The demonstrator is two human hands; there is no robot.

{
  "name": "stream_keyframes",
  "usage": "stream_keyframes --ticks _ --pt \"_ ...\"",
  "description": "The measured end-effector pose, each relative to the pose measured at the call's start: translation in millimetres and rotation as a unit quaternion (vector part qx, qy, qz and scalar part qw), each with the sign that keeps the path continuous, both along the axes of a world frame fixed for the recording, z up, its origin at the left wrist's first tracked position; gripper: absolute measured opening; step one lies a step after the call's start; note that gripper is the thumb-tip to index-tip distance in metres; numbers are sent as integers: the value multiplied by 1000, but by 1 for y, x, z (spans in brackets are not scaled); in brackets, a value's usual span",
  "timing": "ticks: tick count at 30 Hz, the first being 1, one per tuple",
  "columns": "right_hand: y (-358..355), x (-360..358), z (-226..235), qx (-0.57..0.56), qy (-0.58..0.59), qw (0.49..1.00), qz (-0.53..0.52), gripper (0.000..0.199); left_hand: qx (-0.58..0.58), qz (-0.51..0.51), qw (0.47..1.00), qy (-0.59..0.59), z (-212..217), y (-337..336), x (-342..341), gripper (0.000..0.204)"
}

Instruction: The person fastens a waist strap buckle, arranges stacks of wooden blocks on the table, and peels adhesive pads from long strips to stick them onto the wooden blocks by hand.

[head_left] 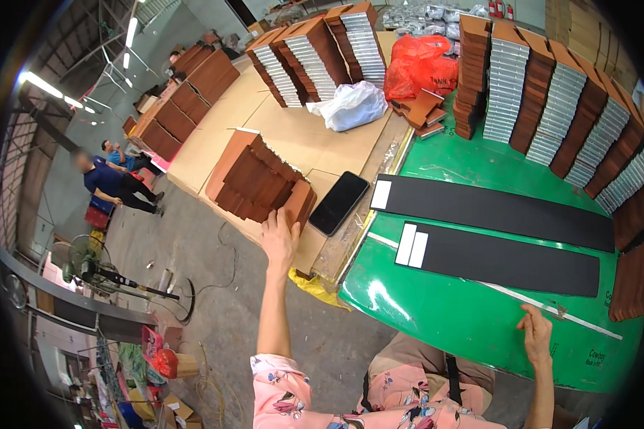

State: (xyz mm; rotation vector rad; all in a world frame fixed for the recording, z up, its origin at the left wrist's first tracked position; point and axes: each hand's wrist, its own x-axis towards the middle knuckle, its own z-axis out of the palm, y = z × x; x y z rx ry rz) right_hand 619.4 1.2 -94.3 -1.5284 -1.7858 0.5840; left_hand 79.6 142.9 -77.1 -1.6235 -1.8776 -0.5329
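Observation:
My left hand (279,242) reaches to the near end of a leaning row of reddish-brown flat pieces (254,179) on the cardboard-covered table. Its fingers close on the edge of the nearest brown piece (300,202). A black phone (339,204) lies just right of that row. Over the green mat's front part, my right hand (537,334) hovers with loosely curled fingers, some apart, and nothing visible in them. Beyond it lie two long black strips, the shorter one (508,259) nearer and the longer one (494,211) behind. Both have white patches at their left ends.
Tall stacks of brown pieces with silvery edges (504,89) line the green mat (379,300) at the back and right. A red plastic bag (421,66) and a white bag (350,106) sit behind. Left are a standing fan (86,257) and people (111,179).

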Motion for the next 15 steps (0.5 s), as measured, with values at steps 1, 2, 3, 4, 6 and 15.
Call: stream_keyframes --ticks 1,2,3,4,6,15 --pt "2 -4 2 1 -2 1000 -1 14 -77 6 997 -16 4 8 -5 52" --pt "4 -7 4 -9 6 1000 3 14 -154 12 987 -32 8 14 -7 55" --pt "5 -10 6 -19 13 1000 8 14 -183 21 982 -40 11 20 -4 54" --pt "5 -14 8 -18 10 1000 8 14 -182 21 982 -43 11 22 -5 54" --pt "6 -23 14 -13 19 999 24 13 -185 34 981 -53 12 24 -6 56" --pt "22 -83 40 129 -18 985 112 30 17 -201 976 79 9 -55 121 31"
